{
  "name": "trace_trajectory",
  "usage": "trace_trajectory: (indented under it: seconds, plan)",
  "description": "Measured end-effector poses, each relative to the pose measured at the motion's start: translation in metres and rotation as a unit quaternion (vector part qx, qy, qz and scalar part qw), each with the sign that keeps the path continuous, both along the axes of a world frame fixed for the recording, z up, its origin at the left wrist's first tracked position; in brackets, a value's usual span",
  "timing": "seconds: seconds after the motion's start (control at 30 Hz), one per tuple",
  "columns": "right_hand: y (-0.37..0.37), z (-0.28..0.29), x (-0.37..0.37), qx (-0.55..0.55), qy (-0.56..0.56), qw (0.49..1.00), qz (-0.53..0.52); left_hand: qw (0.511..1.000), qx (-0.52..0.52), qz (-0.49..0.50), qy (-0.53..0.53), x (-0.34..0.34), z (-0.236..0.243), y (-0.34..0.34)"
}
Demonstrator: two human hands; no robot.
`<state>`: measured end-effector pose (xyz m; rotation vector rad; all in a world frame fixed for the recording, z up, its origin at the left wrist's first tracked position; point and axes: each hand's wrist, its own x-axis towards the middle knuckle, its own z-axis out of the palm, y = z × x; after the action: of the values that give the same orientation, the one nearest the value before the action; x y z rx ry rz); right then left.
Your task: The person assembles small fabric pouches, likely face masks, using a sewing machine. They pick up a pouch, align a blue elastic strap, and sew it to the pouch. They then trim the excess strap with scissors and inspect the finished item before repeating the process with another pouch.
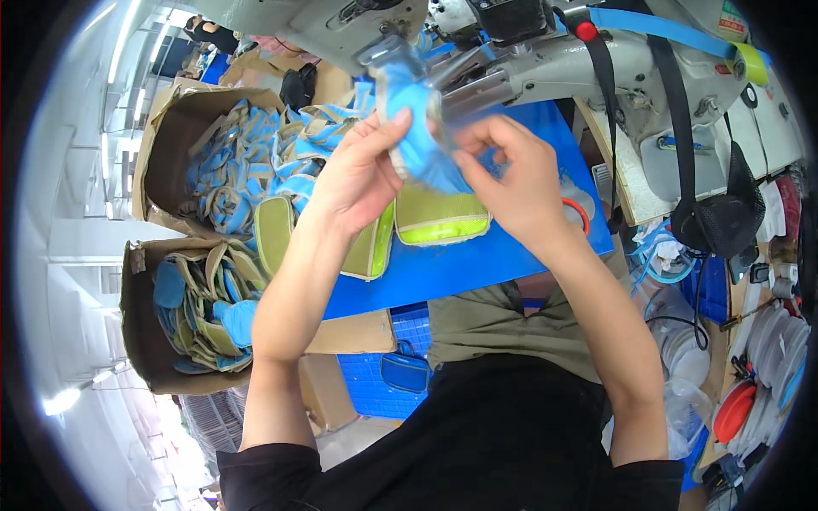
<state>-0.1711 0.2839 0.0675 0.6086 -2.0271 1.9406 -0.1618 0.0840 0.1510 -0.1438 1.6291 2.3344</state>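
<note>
A light-blue fabric piece with a beige edging [416,149] is held up under the sewing machine's head and is partly blurred. My left hand [354,175] grips its left side, the thumb lying on the blue face. On the other side, my right hand [520,175] has thumb and forefinger pinched at the piece's right edge, the other fingers curled. Below the piece lie lime-green and olive pouch panels [443,223] on the blue tabletop [366,298]. Another green panel [273,232] rests beside my left forearm.
The grey sewing machine [562,77] spans the top, with black straps [677,128] hanging from it. At left stand cardboard boxes [158,162] of blue strips and fabric panels. Red-handled scissors [578,213] lie at the table's right; a person [211,34] is far off.
</note>
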Motion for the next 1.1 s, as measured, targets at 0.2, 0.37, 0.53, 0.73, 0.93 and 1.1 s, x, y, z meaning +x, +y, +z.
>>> trace_trajectory:
  seconds: [0.2,0.37,0.53,0.73,0.93,1.1]
  plan:
    - [0.070,-0.015,0.033,0.045,-0.061,0.997,-0.022,0.998,-0.030,0.043,0.046,0.008,0.002,0.003]
    - [0.143,-0.009,0.056,0.066,-0.095,0.989,-0.095,0.974,-0.118,0.157,0.117,0.036,-0.047,-0.036]
    - [0.174,-0.014,0.074,0.095,-0.122,0.983,-0.102,0.889,-0.302,0.320,0.126,0.103,-0.139,-0.036]
    - [0.146,-0.047,0.098,0.085,-0.162,0.983,-0.013,0.755,-0.548,0.274,0.232,0.178,-0.205,-0.005]
    - [0.096,-0.049,0.124,0.263,-0.115,0.953,0.095,0.734,-0.585,0.220,0.266,0.215,-0.215,-0.014]
    - [0.091,-0.072,0.100,0.342,0.013,0.938,0.056,0.810,-0.431,0.312,0.246,0.177,-0.182,-0.022]
